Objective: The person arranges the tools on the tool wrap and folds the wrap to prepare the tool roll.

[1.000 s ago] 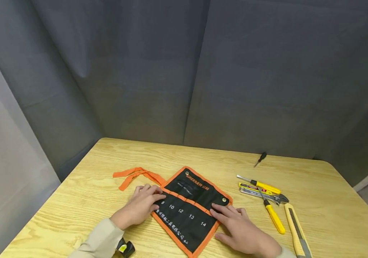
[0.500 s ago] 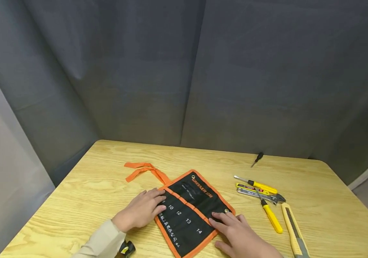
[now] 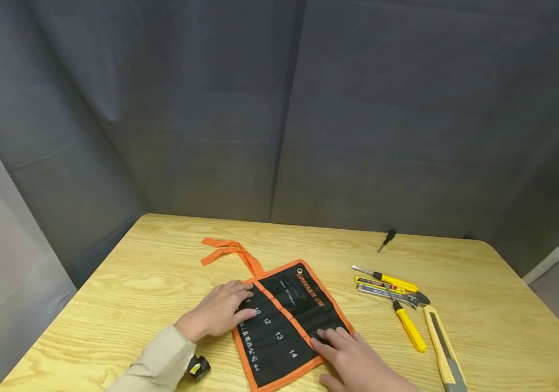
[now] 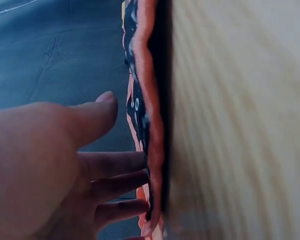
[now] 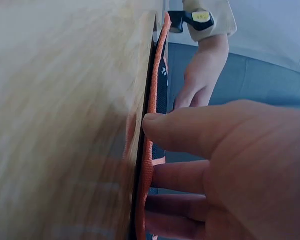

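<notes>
A black fabric tool pouch (image 3: 277, 332) with orange trim and printed size numbers lies flat and slanted on the wooden table in the head view. My left hand (image 3: 220, 310) rests on its left side, fingertips at the orange pocket edge near the straps (image 3: 230, 249). In the left wrist view, this hand's fingers (image 4: 117, 162) reach onto the pouch while the thumb stands raised. My right hand (image 3: 353, 362) lies over the right side, fingertips on the black cloth. The right wrist view shows its thumb (image 5: 162, 127) at the orange border. Both hands have extended fingers.
Right of the pouch lie a yellow-handled screwdriver (image 3: 397, 281), an adjustable wrench (image 3: 392, 295), a second yellow screwdriver (image 3: 411, 329) and a large beige box cutter (image 3: 441, 343). A small black screwdriver (image 3: 387, 239) is near the back edge. Grey curtains (image 3: 201, 125) stand behind the table.
The pouch has turned clockwise under both hands, its top corner going right and its bottom corner left. The orange straps have shifted right and away. The loose tools keep their arrangement.
</notes>
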Motion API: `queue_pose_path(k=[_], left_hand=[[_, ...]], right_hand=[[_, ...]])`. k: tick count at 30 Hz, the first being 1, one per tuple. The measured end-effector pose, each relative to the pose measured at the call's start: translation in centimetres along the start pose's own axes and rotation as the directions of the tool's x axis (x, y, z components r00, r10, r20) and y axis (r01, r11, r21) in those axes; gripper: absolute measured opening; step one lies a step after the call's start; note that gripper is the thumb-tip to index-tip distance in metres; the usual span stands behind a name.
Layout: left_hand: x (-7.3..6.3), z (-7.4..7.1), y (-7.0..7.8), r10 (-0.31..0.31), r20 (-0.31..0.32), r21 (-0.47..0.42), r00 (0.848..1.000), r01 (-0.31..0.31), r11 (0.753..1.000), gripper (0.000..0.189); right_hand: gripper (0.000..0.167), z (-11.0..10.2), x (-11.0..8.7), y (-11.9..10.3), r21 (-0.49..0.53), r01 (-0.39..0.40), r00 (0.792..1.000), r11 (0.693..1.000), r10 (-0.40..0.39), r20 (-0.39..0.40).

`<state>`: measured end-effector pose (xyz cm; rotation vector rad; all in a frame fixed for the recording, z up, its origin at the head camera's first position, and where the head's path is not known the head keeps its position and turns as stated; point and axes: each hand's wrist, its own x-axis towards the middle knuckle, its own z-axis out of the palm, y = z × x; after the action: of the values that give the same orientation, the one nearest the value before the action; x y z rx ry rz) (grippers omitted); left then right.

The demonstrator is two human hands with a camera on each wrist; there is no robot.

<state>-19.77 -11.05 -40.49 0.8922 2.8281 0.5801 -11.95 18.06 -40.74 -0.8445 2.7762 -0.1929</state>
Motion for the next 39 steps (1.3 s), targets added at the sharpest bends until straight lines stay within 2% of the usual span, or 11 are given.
queue_pose_path(k=[5,11,17,24,28,34,39], left_hand=[[0.5,0.1,0.0,0.006,0.007,0.016,1.000,-0.006,1.000,0.049],[0.7,0.2,-0.4,-0.010,0.043,-0.005,0.999,0.010,1.000,0.052],[0.9,0.4,-0.9,0.002,0.071,-0.037,0.997,0.000,0.999,0.060],[1.3,0.3,-1.1,0.010,0.121,-0.078,0.993,-0.001,0.997,0.075],[1.5,0.2,-0.8,0.005,0.119,-0.088,0.993,0.005,0.996,0.076],[1.8,0.2,-0.7,-0.001,0.140,-0.063,0.990,0.009,0.998,0.082],[1.9,0.4,-1.0,0.017,0.184,-0.060,0.983,-0.006,0.998,0.097]], right_hand=[[0.058,0.0,0.1,-0.5,0.008,-0.010,1.000,1.000,0.010,0.009],[0.056,0.3,0.2,-1.0,-0.015,0.009,1.000,1.000,-0.009,0.010],[0.054,0.7,0.1,-1.9,-0.087,0.043,0.999,0.995,-0.044,-0.007],[0.067,1.0,0.2,-2.9,-0.105,0.092,0.995,0.990,-0.096,-0.036],[0.078,1.1,0.2,-3.5,-0.124,0.131,0.987,0.984,-0.141,-0.076],[0.079,1.4,0.1,-3.9,-0.163,0.141,0.979,0.976,-0.162,-0.122],[0.080,1.6,0.1,-4.2,-0.191,0.128,0.977,0.973,-0.157,-0.145]])
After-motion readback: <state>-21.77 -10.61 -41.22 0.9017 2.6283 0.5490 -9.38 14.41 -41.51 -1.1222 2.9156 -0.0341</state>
